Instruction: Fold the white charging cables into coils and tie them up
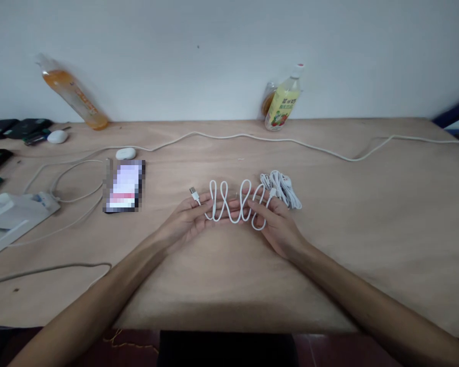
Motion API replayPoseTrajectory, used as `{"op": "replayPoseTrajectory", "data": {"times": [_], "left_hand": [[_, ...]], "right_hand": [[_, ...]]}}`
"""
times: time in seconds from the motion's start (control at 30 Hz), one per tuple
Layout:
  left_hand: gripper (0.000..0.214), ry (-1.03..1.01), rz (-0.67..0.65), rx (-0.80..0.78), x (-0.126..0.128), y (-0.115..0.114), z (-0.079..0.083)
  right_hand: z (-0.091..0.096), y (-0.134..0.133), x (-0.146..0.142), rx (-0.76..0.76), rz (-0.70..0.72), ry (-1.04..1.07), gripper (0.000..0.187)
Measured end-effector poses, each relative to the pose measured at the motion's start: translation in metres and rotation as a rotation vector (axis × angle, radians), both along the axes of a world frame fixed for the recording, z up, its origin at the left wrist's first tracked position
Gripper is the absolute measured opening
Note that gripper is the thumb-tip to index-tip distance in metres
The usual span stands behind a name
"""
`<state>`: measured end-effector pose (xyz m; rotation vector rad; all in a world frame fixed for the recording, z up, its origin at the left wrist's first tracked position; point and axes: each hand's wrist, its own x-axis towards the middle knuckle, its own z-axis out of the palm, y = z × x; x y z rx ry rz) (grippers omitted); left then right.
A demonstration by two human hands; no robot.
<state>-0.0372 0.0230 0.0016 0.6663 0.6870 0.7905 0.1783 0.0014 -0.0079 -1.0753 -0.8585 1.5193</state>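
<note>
A white USB cable (235, 201) lies in a row of loops on the wooden table (222, 275), its plug (194, 194) at the left end. My left hand (187, 219) rests palm up beside the plug, fingers stretched out under the left loops. My right hand (273, 221) lies flat on the right loops, fingers extended and touching the cable. Just behind my right hand sits a bundled white cable (282, 187).
A phone (124, 186) lies left of my hands, with a white earbud case (126, 153) behind it. A long white cord (252, 136) runs across the back. Two drink bottles (281, 102) (72, 92) lean at the wall. Papers and dark devices lie far left.
</note>
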Motion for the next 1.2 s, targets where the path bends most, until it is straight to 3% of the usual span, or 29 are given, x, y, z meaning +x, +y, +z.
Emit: {"op": "replayPoseTrajectory", "data": {"times": [0.4,0.8,1.2], "left_hand": [[0.009,0.034,-0.011,0.027,-0.0001,0.0001,-0.0053],[0.016,-0.013,-0.038,0.059,0.0019,-0.0046,-0.0037],[0.023,-0.030,-0.054,0.036,-0.0014,0.0003,-0.0037]], "right_hand": [[-0.0065,-0.0018,0.0037,-0.009,0.047,0.013,0.030],[-0.0015,-0.0010,0.0054,0.015,0.189,-0.014,0.026],[0.0007,-0.0022,0.0034,0.036,0.096,-0.012,0.028]]}}
